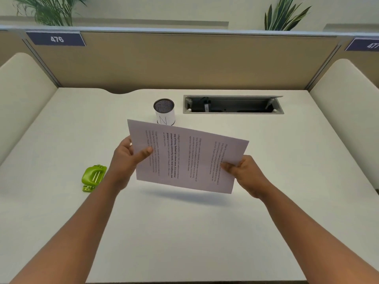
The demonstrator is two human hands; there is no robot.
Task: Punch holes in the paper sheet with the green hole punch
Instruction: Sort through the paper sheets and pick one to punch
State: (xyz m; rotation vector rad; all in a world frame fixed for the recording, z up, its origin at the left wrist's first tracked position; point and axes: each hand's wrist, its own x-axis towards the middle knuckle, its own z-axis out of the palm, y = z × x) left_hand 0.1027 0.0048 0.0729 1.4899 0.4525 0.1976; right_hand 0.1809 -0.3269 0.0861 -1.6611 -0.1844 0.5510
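Paper sheet (186,158) above white desk (184,232), beige partition (184,60), plants behind

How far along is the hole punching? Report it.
Done: the paper sheet is lifted off the desk, gripped by the left hand and right hand. In hand: positioning it. Left: the green hole punch sits untouched beside the left hand; no holes are visible yet.

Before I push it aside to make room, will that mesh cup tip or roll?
The mesh cup stands upright on the desk and looks empty, so probably light. A low push should slide it; a high one might tip it, and then it could roll.
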